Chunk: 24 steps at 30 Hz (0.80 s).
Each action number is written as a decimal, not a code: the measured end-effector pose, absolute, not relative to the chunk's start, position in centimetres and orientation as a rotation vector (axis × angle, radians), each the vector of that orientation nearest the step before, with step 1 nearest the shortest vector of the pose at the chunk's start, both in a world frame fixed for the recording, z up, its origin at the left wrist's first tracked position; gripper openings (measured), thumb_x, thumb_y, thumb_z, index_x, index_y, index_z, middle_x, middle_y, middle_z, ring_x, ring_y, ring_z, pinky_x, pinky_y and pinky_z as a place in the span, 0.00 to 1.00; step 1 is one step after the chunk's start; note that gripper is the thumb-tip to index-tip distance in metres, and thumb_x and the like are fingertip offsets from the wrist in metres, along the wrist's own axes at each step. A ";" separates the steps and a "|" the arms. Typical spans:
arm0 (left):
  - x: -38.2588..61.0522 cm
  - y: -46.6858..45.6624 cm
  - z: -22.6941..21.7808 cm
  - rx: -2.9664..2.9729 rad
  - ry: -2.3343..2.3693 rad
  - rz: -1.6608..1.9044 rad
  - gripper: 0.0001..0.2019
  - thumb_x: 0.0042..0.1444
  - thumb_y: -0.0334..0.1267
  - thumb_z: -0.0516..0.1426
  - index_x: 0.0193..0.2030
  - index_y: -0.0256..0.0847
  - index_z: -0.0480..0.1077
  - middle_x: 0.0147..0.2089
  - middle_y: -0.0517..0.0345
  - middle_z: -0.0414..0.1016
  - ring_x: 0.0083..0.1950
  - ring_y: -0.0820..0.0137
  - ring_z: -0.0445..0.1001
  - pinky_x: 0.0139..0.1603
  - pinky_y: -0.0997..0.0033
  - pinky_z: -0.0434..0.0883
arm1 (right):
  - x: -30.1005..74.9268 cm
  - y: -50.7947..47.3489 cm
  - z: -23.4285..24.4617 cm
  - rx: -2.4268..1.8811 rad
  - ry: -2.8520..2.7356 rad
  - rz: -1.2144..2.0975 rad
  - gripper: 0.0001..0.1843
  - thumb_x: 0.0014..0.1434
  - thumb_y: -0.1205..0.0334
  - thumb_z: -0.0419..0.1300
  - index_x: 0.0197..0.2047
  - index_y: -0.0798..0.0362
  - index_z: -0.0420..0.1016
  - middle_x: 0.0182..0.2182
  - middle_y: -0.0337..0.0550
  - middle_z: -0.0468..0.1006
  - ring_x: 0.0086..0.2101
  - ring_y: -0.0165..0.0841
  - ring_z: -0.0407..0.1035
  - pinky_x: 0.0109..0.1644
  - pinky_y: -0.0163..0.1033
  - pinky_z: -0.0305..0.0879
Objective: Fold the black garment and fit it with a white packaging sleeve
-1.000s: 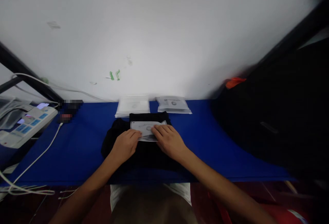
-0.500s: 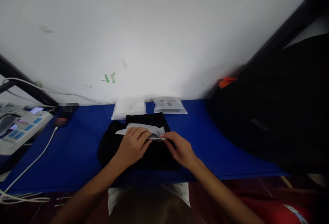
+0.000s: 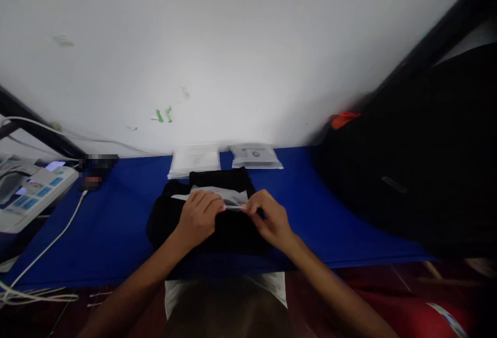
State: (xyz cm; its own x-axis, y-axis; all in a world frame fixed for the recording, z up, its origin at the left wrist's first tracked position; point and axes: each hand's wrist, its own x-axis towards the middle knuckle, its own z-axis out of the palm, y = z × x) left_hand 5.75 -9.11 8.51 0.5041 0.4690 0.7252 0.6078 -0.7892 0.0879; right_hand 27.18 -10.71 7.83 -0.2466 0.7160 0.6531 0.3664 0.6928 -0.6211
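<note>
A translucent white zip bag (image 3: 229, 196) lies over a bundle of black cloth (image 3: 166, 224). My left hand (image 3: 200, 217) pinches the bag's near edge, fingers curled over it. At the right end of that edge, my right hand (image 3: 269, 219) grips it between thumb and fingers. A short stretch of the white edge runs taut between the two pinches. The bag's contents are hard to make out. Beyond the cloth, by the wall, lie a stack of flat white bags (image 3: 195, 161) and a frosted bag with dark print (image 3: 256, 156).
A white power strip (image 3: 37, 201) with cables stands on the left of the blue tabletop (image 3: 310, 214). A white cable (image 3: 64, 232) runs to a blurred-out dark device (image 3: 97, 172). A large black bag-like object (image 3: 419, 172) fills the right side, an orange piece (image 3: 345, 119) behind it.
My right hand's fingers have curled in more over the bag's edge, and the edge between my hands is straighter. The view has shifted slightly.
</note>
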 end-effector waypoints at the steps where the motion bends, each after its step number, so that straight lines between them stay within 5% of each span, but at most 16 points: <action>1: 5.1 -9.0 8.5 -2.537 -0.935 -1.158 0.07 0.63 0.27 0.52 0.39 0.39 0.70 0.38 0.53 0.78 0.42 0.65 0.74 0.46 0.62 0.69 | 27.4 -10.5 7.9 -0.824 -1.853 0.403 0.09 0.63 0.70 0.57 0.32 0.49 0.65 0.29 0.39 0.74 0.33 0.33 0.69 0.36 0.39 0.67; 15: -2.5 -8.5 7.7 -2.435 -1.104 -1.119 0.05 0.61 0.27 0.56 0.39 0.40 0.69 0.36 0.55 0.77 0.40 0.66 0.73 0.42 0.64 0.69 | 30.0 -8.7 8.7 -0.854 -1.728 0.252 0.11 0.59 0.72 0.62 0.28 0.49 0.67 0.25 0.36 0.74 0.33 0.34 0.72 0.40 0.42 0.72; 18: -2.0 -9.1 7.7 -2.674 -1.252 -1.132 0.04 0.63 0.33 0.57 0.44 0.40 0.69 0.43 0.52 0.75 0.45 0.66 0.73 0.46 0.64 0.72 | 30.3 -9.0 8.1 -0.910 -1.784 0.282 0.07 0.61 0.70 0.61 0.33 0.49 0.70 0.28 0.37 0.75 0.34 0.34 0.72 0.40 0.41 0.71; 20: -1.0 -9.5 7.6 -2.797 -1.319 -1.130 0.12 0.62 0.40 0.58 0.51 0.40 0.67 0.50 0.49 0.73 0.52 0.63 0.72 0.53 0.61 0.72 | 30.4 -9.5 7.6 -0.951 -1.863 0.348 0.04 0.62 0.68 0.61 0.38 0.49 0.72 0.32 0.39 0.77 0.35 0.34 0.72 0.40 0.41 0.70; 24: 1.5 -10.2 7.3 -2.937 -1.393 -0.892 0.15 0.63 0.44 0.57 0.53 0.41 0.67 0.52 0.50 0.73 0.52 0.61 0.72 0.52 0.58 0.73 | 29.5 -11.2 8.0 -0.932 -2.021 0.449 0.16 0.60 0.61 0.63 0.52 0.50 0.69 0.41 0.46 0.77 0.41 0.38 0.71 0.45 0.45 0.70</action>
